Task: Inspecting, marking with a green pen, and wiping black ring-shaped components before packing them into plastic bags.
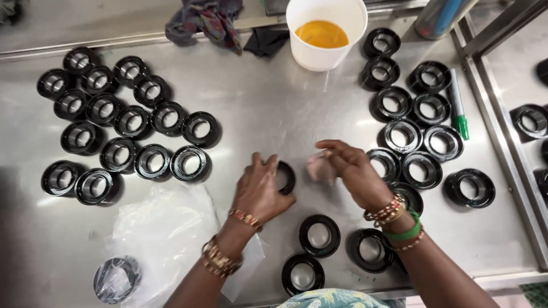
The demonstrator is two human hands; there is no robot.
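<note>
Left hand (260, 188) gripped a black ring (285, 177) on the counter (274, 108); right hand (354, 171) pinched a pink cloth (319, 168) beside it.

Head view, steeply down, close over table (274, 114)

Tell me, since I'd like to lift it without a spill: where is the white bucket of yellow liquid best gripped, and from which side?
Grip the white bucket around its outer wall just below the rim, with both hands from opposite sides. It stands upright and open-topped with the yellow liquid well up inside, and no handle shows. The near side looks freest; black rings crowd its right.
</note>
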